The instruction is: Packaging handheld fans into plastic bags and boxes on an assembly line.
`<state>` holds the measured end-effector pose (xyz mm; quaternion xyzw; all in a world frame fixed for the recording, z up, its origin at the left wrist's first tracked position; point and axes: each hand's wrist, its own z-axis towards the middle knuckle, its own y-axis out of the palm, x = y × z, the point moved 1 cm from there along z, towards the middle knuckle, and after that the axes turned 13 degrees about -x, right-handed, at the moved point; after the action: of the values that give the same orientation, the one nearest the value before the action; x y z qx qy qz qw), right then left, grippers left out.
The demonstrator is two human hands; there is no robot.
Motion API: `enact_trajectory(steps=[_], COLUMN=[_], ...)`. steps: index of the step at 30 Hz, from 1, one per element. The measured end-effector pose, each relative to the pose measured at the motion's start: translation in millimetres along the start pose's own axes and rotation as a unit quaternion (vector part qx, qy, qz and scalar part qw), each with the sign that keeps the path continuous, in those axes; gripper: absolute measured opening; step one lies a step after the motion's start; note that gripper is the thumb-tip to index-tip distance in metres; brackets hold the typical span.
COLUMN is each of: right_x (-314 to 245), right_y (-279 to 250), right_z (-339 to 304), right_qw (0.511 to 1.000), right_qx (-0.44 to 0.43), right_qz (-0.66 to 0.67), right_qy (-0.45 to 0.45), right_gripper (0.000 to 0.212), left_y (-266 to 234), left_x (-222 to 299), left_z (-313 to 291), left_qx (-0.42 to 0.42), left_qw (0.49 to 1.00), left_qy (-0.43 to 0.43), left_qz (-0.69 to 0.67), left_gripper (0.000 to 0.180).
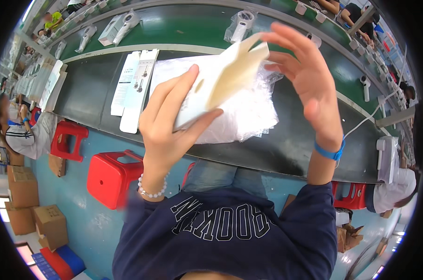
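Dark workbench [87,91] beneath white carton [219,77] in left hand [165,120]

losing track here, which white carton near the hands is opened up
The white carton in the left hand, its end gaping; the printed cartons left of the clear plastic lie flat on the table.

Left hand [162,128] grips between thumb [201,127] and extended fingers [171,95]; right hand [309,74] is raised open, fingers slightly bent, thumb apart.
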<state>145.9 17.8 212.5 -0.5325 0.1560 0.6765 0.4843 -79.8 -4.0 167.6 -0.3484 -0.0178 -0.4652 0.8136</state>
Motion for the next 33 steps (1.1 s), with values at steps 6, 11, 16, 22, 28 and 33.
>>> enact_trajectory(steps=[6,11,16,22,28,33], right_x=[2,-5,-20,-11,-21,-15], right_y=[48,52,61,75,73,77], right_z=[5,2,-3,5,1,5], right_qw=[0.98,0.985,0.974,0.969,0.978,0.978], right_qx=[0.185,0.164,0.202,0.217,0.174,0.157], right_qz=[0.023,-0.032,-0.093,0.012,0.058,0.086], right_qy=[-0.073,-0.053,-0.046,-0.122,-0.096,-0.111], right_gripper=[0.117,0.109,0.105,0.097,0.078,0.06], left_y=[0,10,23,40,46,49], left_x=[5,12,16,11,5,2], left_z=[-11,-14,-27,-19,-32,-29], left_qx=[0.027,0.071,0.001,0.091,0.092,0.078], left_qw=[0.991,0.957,0.972,0.981,0.986,0.989], left_qy=[-0.107,-0.188,-0.133,-0.076,-0.052,-0.04], left_qz=[-0.075,-0.212,-0.192,-0.153,-0.131,-0.119], left_gripper=[0.029,0.028,0.043,0.058,0.077,0.094])
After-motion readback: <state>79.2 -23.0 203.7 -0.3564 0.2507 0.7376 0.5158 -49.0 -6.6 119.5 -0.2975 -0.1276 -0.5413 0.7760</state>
